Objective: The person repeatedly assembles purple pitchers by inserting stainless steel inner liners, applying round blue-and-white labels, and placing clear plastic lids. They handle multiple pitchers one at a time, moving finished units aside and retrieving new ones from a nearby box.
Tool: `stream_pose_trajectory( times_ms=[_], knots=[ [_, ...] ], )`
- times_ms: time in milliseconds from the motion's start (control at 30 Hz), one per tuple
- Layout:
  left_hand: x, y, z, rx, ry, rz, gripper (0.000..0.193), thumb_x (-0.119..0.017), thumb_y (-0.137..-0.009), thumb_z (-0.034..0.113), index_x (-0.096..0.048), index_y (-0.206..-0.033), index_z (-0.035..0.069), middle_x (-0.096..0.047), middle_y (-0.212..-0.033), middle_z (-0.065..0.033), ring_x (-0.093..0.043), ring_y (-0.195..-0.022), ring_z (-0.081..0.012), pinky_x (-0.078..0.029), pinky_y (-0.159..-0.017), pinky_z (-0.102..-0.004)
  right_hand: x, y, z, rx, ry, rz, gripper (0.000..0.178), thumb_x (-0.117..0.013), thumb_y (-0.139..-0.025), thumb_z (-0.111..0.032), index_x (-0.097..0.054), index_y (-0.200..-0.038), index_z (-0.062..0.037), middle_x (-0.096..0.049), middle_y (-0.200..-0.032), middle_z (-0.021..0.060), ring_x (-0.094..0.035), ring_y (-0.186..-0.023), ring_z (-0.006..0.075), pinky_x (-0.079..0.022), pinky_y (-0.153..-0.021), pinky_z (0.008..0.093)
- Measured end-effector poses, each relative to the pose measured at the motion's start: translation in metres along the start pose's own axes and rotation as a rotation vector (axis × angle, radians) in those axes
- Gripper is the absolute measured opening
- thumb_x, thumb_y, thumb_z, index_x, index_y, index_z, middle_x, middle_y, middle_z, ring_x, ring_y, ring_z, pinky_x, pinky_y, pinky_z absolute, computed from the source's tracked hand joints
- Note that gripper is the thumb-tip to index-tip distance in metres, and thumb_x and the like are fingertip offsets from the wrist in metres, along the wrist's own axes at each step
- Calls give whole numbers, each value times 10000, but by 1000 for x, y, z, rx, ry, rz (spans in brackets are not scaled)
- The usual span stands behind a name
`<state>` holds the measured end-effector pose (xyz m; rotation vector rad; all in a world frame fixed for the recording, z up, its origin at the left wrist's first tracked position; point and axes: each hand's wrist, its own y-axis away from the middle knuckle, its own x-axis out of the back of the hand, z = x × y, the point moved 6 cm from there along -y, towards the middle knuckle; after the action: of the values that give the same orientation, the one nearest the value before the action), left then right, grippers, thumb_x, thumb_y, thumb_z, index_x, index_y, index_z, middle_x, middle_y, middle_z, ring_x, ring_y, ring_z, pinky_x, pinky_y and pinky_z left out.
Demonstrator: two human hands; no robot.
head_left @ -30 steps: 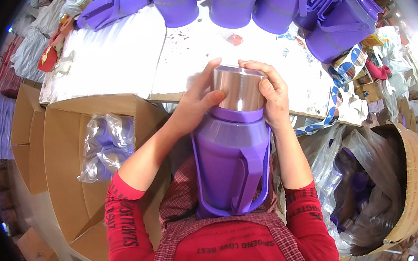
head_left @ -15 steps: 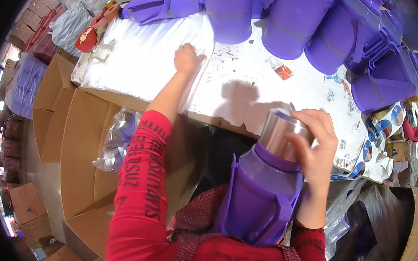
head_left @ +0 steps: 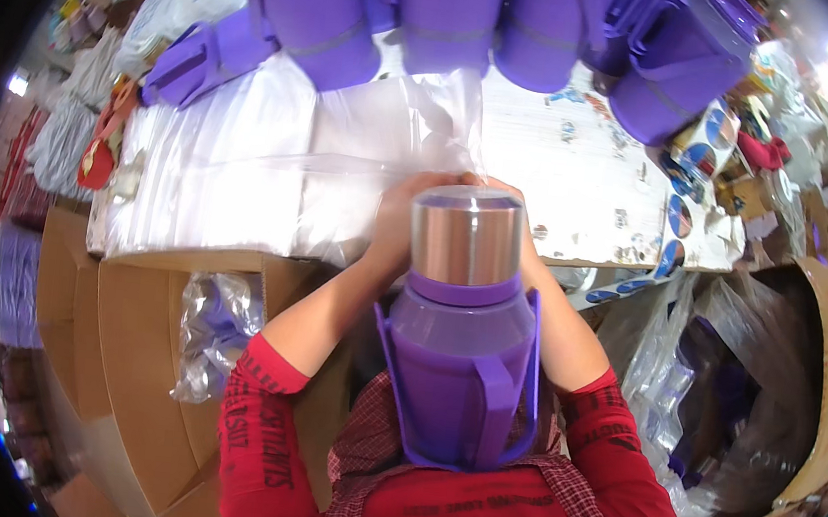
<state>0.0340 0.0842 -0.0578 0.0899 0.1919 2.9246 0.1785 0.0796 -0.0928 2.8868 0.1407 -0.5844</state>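
A large purple vacuum flask (head_left: 457, 382) with a handle and a shiny steel cap (head_left: 466, 239) leans against my front, with neither hand on its body. Beyond the cap my left hand (head_left: 406, 208) and my right hand (head_left: 511, 200) come together at the edge of a clear plastic bag (head_left: 387, 121). Their fingers are closed at the bag's corner, though the cap partly hides them. That bag stretches leftward over the white table, joining a flat stack of white plastic bags (head_left: 214, 160).
Several purple flasks (head_left: 447, 17) line the table's far side; one (head_left: 204, 54) lies tipped at the left. An open cardboard box (head_left: 142, 342) stands below the table's left. At the right is a plastic-lined carton (head_left: 824, 398). Round stickers on a strip (head_left: 677, 219) hang at the table's right.
My right hand has left the steel cap, and my left hand has come back from the bag stack. Both now meet behind the cap with a clear bag drawn off the stack.
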Motion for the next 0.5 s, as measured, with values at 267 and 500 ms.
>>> stream_pose_trajectory(
  times_ms=[267,500],
  knots=[
    [66,80,29,-246,454,-571,288,-554,-961,299,-545,-819,50,-555,-738,-33,-524,-640,-118,-448,-593,-259,43,119,-59,379,-275,-37,234,-555,-969,-243,-624,-892,-32,-592,-677,23,-498,-507,87,-411,-469,235],
    [28,224,27,-147,-127,-1118,172,-695,-805,177,-714,-865,17,-700,-834,-115,-653,-762,-263,-506,-699,-362,11,253,-78,593,385,-367,188,-760,-800,-190,-691,-829,-17,-680,-720,95,-642,-632,148,-484,-563,272]
  ],
)
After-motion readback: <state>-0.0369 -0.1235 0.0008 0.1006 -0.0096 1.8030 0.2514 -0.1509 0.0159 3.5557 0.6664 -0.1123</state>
